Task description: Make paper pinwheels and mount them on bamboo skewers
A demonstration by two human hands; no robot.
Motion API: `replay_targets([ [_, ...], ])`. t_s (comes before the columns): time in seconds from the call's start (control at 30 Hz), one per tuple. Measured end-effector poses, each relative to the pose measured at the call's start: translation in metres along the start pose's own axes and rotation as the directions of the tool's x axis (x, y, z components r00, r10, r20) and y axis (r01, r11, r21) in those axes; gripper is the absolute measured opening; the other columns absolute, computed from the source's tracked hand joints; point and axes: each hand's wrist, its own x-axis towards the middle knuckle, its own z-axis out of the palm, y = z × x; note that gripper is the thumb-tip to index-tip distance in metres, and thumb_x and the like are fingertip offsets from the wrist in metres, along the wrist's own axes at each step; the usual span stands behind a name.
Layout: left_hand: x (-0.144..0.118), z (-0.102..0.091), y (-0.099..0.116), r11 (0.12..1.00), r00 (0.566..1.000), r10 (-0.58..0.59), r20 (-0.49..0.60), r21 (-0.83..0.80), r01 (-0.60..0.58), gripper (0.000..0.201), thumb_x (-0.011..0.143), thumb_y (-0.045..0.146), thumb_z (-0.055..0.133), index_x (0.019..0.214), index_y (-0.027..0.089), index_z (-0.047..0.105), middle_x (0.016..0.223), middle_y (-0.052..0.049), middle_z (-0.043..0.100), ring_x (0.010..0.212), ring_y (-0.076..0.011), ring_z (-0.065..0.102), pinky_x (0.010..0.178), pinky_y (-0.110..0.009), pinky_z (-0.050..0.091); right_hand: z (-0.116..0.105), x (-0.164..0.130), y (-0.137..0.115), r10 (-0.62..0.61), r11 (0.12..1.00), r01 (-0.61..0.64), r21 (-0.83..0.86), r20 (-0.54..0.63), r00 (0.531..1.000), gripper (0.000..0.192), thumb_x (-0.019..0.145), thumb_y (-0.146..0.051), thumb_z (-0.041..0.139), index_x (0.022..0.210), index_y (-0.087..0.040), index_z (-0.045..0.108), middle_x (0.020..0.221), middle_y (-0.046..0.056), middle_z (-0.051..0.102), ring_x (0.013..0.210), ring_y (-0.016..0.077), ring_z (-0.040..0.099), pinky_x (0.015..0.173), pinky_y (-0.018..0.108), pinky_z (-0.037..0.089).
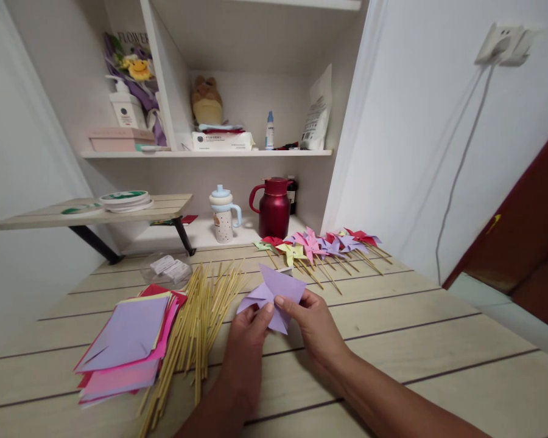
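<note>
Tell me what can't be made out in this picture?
- Centre of the folded purple paper pinwheel, head view: covered by the thumbs of the left hand and right hand.
- Lower sheets of the coloured paper stack: hidden under the top purple sheet.
- Print on the white tissue pack: too small.

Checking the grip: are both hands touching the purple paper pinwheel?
Touching. The head view shows the left hand and the right hand pinching the purple paper pinwheel at its centre.

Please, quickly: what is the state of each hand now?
Left hand: closed, pinching the folded purple paper.
Right hand: closed, pinching the same paper.
</note>
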Motion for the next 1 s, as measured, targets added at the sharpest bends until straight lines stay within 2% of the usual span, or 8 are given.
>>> replay_targets([
  [0.17,-0.001,0.001,0.001,1.000,1.000,0.005,0.010,-0.002,-0.005,0.051,0.074,0.037,0.076,0.120,0.018,0.066,0.116,-0.011,0.072,0.113,-0.0270,0.063,0.095,-0.037,0.048,0.000,0.000,0.000,0.003,1.000,-0.003,0.009,-0.004,1.000,0.033,0.059,-0.034,0.088,0.085,-0.017,0.078,0.084,0.006,0.078,0.072,0.0201,0.066,0.072,0.034,0.053],
  [0.33,-0.005,0.003,0.003,1.000,1.000,-0.014,0.028,-0.008,0.014,0.048,0.075,0.038,0.075,0.117,0.014,0.068,0.113,-0.013,0.074,0.113,-0.0285,0.063,0.096,-0.039,0.048,0.003,-0.003,-0.004,0.002,1.000,-0.003,0.025,0.009,1.000,0.031,0.060,-0.033,0.088,0.085,-0.018,0.078,0.085,0.006,0.078,0.074,0.0197,0.066,0.072,0.032,0.053],
  [0.53,-0.003,0.003,0.004,1.000,1.000,-0.021,0.024,-0.019,0.021,0.039,0.072,0.035,0.077,0.105,0.015,0.073,0.103,-0.011,0.077,0.109,-0.0272,0.066,0.096,-0.038,0.048,0.005,-0.005,-0.005,0.001,1.000,-0.002,0.020,0.015,1.000,0.032,0.059,-0.035,0.088,0.084,-0.017,0.078,0.078,0.005,0.077,0.073,0.0198,0.065,0.070,0.032,0.053],
  [0.77,0.000,-0.003,0.001,1.000,0.998,-0.022,-0.056,0.005,0.022,0.029,0.071,0.031,0.077,0.093,0.013,0.076,0.088,-0.009,0.078,0.097,-0.0268,0.070,0.092,-0.037,0.049,0.002,-0.003,-0.001,-0.011,1.000,0.011,-0.016,0.022,1.000,0.033,0.060,-0.035,0.088,0.086,-0.016,0.078,0.082,0.005,0.076,0.075,0.0194,0.064,0.074,0.032,0.051],
  [1.0,0.004,-0.013,-0.007,0.998,0.981,0.029,-0.193,0.058,-0.018,0.027,0.072,0.030,0.075,0.096,0.017,0.075,0.091,-0.006,0.078,0.090,-0.0228,0.070,0.085,-0.034,0.051,0.002,-0.004,0.006,0.035,0.999,-0.038,0.033,0.084,0.996,0.034,0.065,-0.034,0.086,0.092,-0.017,0.076,0.086,0.006,0.076,0.082,0.0212,0.065,0.081,0.034,0.049],
])
